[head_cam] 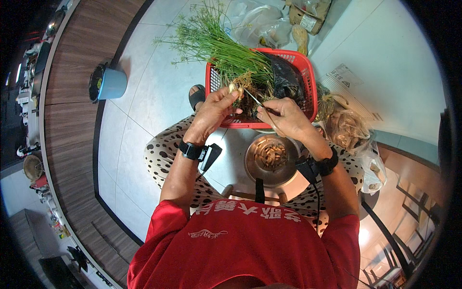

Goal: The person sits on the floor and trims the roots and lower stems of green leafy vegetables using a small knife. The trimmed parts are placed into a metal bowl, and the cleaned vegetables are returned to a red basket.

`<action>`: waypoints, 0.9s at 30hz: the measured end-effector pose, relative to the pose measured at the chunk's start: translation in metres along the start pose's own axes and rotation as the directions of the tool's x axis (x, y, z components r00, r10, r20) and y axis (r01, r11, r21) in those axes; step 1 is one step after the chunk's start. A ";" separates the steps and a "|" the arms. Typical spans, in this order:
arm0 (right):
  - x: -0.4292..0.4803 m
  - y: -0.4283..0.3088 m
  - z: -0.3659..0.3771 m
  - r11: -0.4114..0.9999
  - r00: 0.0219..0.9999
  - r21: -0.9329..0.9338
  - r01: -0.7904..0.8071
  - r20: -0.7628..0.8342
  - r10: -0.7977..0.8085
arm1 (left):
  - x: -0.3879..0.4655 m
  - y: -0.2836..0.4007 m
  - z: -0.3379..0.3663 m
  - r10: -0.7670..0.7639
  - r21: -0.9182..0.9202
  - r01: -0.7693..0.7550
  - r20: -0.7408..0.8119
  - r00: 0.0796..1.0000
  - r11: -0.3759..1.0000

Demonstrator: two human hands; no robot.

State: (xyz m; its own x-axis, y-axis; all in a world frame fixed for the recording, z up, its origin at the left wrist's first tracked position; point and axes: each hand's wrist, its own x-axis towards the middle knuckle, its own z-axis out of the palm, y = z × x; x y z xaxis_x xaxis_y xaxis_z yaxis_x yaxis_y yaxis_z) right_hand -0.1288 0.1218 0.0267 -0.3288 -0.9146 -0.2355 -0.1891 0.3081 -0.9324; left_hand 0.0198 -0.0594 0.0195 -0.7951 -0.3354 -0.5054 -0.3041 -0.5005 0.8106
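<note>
My left hand [218, 108] pinches a small pale bulb [232, 87] with stringy tan roots [244, 77] at the basket's near side. My right hand [288, 117] grips a slim metal cutting tool [252, 97], apparently scissors, its tip close to the bulb. Beneath both hands stands a red plastic basket [313, 90]. Long green stems [231, 48] with feathery tops lean out over its far left rim, and a black plastic bag [285, 76] is tucked in at the right. Between my legs, a stainless steel bowl [252, 173] contains several small yellowish-brown pieces [273, 155].
A blue bin [114, 83] stands by the wooden cabinets [72, 83] at left. Beyond the basket are plastic bags [254, 21], a squash [300, 38] and a cardboard box [308, 20]. More bags [350, 128] and a green pumpkin [322, 99] sit to the right.
</note>
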 end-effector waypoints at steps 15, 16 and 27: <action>-0.007 -0.018 -0.005 0.985 0.997 -0.168 0.046 -0.055 -0.056 | 0.002 0.003 0.000 0.045 0.175 -0.046 0.009 0.999 0.984; -0.007 -0.019 -0.005 0.982 0.998 -0.184 0.030 -0.056 -0.041 | 0.001 0.003 0.000 0.054 0.192 -0.056 0.020 0.998 0.980; -0.007 -0.017 -0.005 0.946 0.992 -0.310 0.097 -0.052 -0.119 | 0.002 0.005 0.000 0.084 0.422 -0.101 0.058 0.995 0.901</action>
State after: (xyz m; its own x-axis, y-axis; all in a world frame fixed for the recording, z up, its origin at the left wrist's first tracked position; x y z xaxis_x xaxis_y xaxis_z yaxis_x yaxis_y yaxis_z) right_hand -0.1279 0.1240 0.0451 -0.3515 -0.9299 -0.1084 -0.4975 0.2836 -0.8198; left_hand 0.0168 -0.0624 0.0230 -0.8469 -0.3295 -0.4174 -0.4153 -0.0806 0.9061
